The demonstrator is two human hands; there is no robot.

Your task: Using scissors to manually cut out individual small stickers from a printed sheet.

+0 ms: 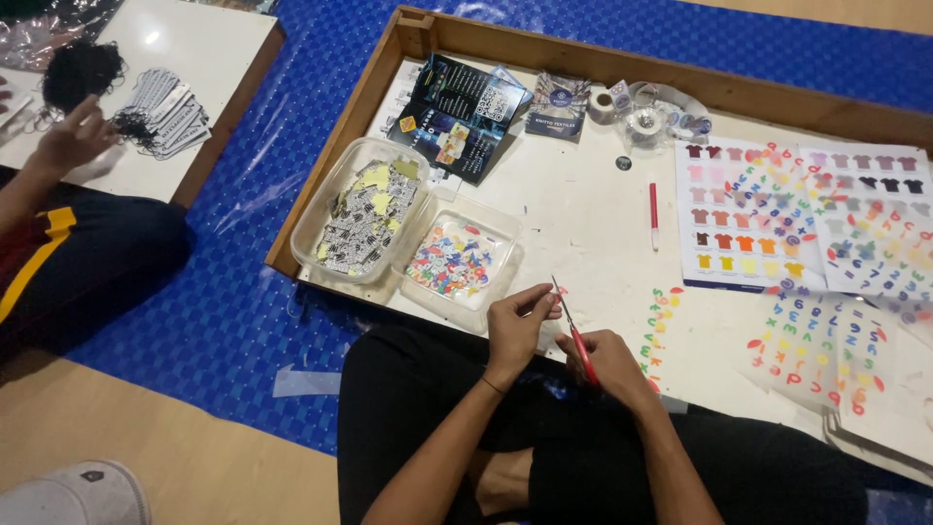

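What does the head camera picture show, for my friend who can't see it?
A seated person's right hand holds red-handled scissors while the left hand pinches something tiny at the blades. In front, a wooden tray holds colourful sticker sheets and two clear tubs of cut pieces.

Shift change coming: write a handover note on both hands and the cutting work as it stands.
Right hand: holds red scissors, blades up and toward the left hand.
Left hand: fingers pinch something small at the blades; too small to identify.
Things: tray with colourful cut pieces ahead of the left hand; tub of black-and-white and yellow scraps beside it. Letter sticker sheets lie right of the hands; red pen beyond.
Done: many pieces already in the tray.
Left: sheets still carry many letters.
Another person's hand works at a separate board, far left.
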